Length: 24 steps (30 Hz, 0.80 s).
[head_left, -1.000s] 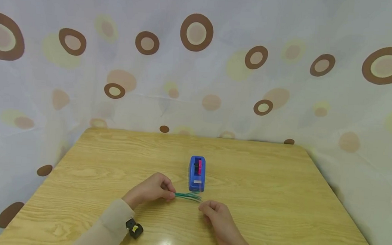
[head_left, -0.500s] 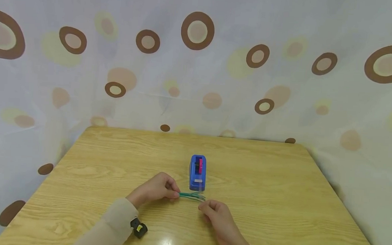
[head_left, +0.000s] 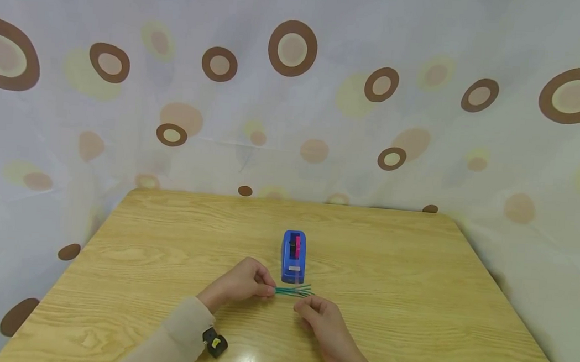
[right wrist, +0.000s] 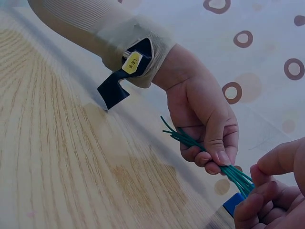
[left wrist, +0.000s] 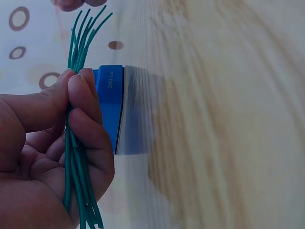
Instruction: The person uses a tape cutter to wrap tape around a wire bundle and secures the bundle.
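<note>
My left hand point(head_left: 244, 280) pinches a bundle of thin green wires point(head_left: 288, 291) between thumb and fingers. In the left wrist view the wires point(left wrist: 76, 52) fan out above the fingertips, and their other ends run down past the palm. A blue tape dispenser point(head_left: 286, 272) with a pink-rimmed roll stands just beyond the bundle. Clear tape point(head_left: 297, 279) stretches from its front toward my right hand point(head_left: 323, 321), whose thumb and forefinger pinch the tape's end. The spread wire tips lie right at the tape, close to the right fingertips.
A light wooden table point(head_left: 389, 264) carries the dispenser. Behind it and along both sides hangs a pale curtain point(head_left: 324, 116) with brown ring patterns. A black camera mount point(head_left: 216, 343) is strapped at the left sleeve.
My left hand has moved right with the green wires, bringing their fanned ends across the tape in front of the dispenser. My right hand stays almost in place.
</note>
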{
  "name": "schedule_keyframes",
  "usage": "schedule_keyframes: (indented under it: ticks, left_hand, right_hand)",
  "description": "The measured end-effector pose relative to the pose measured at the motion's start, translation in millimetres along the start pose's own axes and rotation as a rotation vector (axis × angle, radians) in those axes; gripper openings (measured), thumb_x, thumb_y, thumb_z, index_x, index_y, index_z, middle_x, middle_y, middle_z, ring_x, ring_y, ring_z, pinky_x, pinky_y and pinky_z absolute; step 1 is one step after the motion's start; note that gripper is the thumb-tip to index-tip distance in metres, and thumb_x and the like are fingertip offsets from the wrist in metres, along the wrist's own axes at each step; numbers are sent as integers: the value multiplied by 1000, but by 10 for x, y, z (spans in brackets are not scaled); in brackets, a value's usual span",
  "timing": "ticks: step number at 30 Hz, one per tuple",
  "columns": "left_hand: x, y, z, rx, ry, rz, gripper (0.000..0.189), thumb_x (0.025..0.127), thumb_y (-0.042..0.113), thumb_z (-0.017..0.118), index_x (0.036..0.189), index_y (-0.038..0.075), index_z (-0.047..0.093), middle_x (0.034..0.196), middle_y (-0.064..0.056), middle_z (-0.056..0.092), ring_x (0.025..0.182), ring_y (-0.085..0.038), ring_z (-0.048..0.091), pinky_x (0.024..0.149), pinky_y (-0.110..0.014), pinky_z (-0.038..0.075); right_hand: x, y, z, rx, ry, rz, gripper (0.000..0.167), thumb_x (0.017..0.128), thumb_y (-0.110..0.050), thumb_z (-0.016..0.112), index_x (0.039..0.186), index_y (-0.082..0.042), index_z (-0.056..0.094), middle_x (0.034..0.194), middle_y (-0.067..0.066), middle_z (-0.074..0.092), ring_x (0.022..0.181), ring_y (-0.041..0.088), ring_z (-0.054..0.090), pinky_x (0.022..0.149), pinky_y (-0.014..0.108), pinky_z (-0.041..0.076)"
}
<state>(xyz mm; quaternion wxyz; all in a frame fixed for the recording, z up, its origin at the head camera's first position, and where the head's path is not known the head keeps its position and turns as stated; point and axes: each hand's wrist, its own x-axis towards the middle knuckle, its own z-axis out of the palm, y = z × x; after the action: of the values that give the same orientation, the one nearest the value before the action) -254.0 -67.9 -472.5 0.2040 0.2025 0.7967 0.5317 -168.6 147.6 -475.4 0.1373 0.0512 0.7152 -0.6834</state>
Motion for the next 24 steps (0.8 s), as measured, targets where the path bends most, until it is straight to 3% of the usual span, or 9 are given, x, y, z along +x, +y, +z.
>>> schedule_keyframes:
  ticks: [9,18,24]
  left_hand:
    - [32,33,92,-3,27,-3,4,88,1,73,86,-2,74,70,-5,69,62,-9,60,58,-23,49]
    - [66,72,167,11,43,-13,4,87,2,74,88,1,77,74,-2,69,62,-10,62,60,-25,52]
    - [76,71,198,41,32,15,3,87,1,74,87,1,77,72,-1,69,62,-10,61,59,-24,50]
  right_hand:
    - [-1,16,-6,16,-12,-17,21,97,-15,60,100,5,65,84,-1,53,79,16,47,69,26,42]
    - [1,11,15,13,18,-15,20,96,-15,62,99,4,66,76,-1,50,73,16,47,65,26,41]
    - [-20,-13,27,19,22,-17,21,96,-17,62,98,4,66,73,-2,49,72,16,47,66,26,42]
